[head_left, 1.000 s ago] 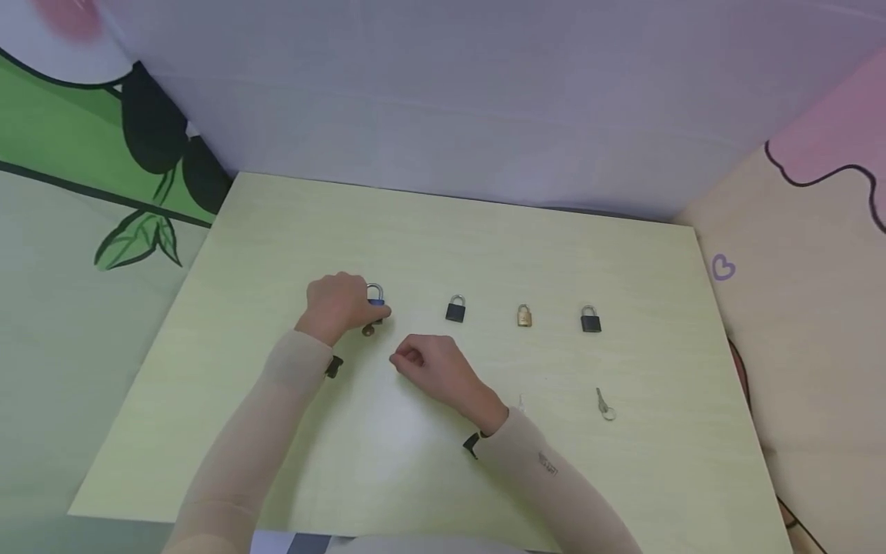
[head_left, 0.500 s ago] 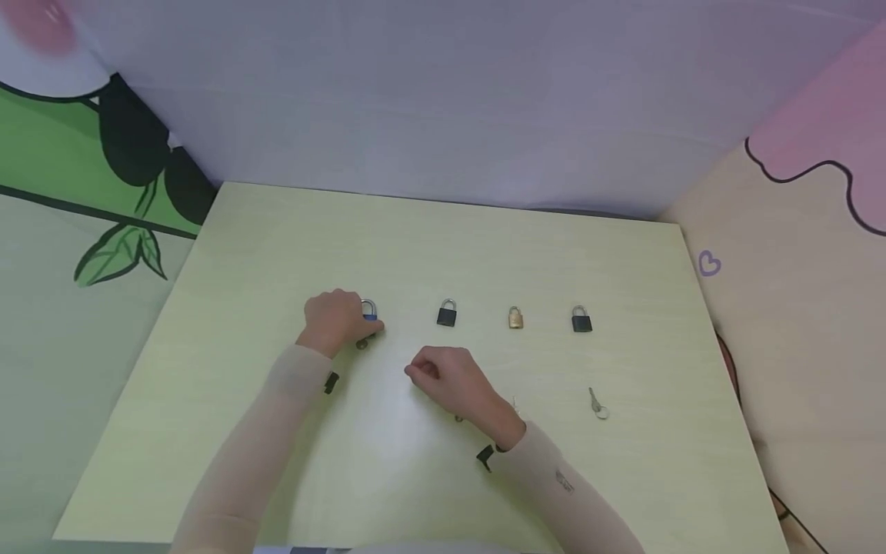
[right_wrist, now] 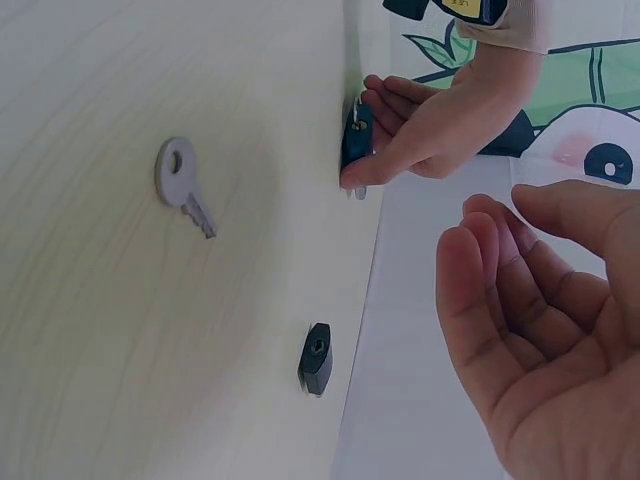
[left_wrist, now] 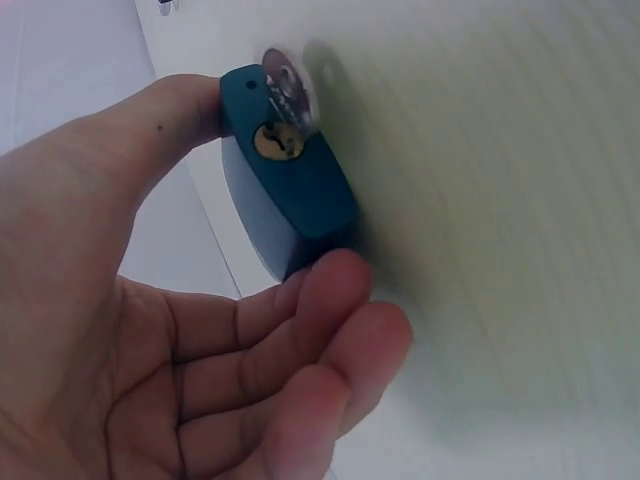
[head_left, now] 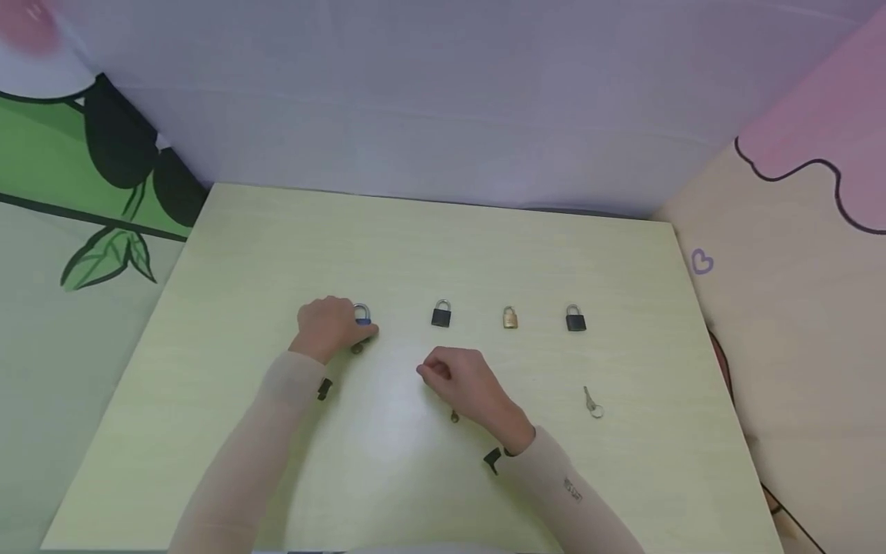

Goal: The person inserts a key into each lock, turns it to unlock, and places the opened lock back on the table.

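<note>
My left hand (head_left: 331,327) grips a blue padlock (left_wrist: 310,195) at the left of the row, thumb on one end and fingers at the other. Its keyhole faces the left wrist camera. A key (left_wrist: 290,90) shows close to the keyhole; whether it touches the lock I cannot tell. My right hand (head_left: 467,381) hovers over the table, fingers loosely curled and holding nothing, with a gap between thumb and fingertips in the right wrist view. Below it lies a key (right_wrist: 178,185), mostly hidden in the head view.
A black padlock (head_left: 441,314), a small brass padlock (head_left: 510,318) and another black padlock (head_left: 576,318) continue the row on the pale table (head_left: 388,238). A key on a ring (head_left: 592,403) lies nearer the front right. Fabric walls stand behind and beside the table.
The right hand has drawn away to the right from the blue padlock, and the key beneath it has come partly into view. The left hand stays on the padlock. The head view has shifted slightly.
</note>
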The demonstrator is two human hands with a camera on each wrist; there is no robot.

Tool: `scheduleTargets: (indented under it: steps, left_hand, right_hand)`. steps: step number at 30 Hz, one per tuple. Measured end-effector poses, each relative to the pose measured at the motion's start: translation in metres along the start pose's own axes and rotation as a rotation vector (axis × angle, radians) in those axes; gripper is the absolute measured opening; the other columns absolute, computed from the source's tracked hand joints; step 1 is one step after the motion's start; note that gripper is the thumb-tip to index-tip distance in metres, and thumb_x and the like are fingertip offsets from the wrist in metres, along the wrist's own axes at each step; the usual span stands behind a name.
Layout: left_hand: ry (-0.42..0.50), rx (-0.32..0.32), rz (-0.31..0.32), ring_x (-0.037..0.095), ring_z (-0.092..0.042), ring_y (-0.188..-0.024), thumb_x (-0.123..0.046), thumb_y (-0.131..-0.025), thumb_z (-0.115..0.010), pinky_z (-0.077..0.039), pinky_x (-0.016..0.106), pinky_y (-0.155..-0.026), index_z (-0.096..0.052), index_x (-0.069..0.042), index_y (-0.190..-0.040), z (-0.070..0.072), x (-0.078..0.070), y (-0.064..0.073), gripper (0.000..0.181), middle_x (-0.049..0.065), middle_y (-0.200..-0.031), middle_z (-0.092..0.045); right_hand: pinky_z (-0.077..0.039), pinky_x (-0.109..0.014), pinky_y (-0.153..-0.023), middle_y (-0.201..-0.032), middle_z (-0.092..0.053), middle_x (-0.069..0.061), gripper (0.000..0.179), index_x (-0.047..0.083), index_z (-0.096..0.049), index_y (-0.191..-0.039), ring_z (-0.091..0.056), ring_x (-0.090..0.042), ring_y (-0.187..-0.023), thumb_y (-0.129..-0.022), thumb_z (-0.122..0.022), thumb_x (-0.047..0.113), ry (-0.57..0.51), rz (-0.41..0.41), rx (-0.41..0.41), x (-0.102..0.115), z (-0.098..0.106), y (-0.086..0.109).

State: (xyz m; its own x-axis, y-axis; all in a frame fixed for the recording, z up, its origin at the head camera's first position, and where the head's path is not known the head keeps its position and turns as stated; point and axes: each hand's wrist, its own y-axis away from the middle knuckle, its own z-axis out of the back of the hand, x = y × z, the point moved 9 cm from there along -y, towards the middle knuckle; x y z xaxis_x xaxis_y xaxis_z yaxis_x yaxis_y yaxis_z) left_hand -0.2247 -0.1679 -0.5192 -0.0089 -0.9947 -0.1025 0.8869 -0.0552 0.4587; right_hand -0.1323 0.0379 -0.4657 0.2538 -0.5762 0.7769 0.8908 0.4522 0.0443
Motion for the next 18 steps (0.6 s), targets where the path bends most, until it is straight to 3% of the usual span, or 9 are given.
scheduleTargets:
  steps: [18]
  left_hand:
    - [0.028, 0.046, 0.007, 0.02, -0.049, -0.06, -0.072, -0.084, -0.057, -0.039, 0.034, -0.053, -0.061, -0.008, -0.078, -0.006, 0.005, 0.001, 0.064, 0.005, -0.068, -0.054]
  right_hand:
    - [-0.051, -0.023, -0.066, -0.079, -0.065, 0.009, 0.008, 0.008, -0.072, -0.091, -0.059, -0.005, -0.071, -0.095, -0.069, 0.015, 0.076, -0.015, -0.061, -0.014, 0.018, 0.013]
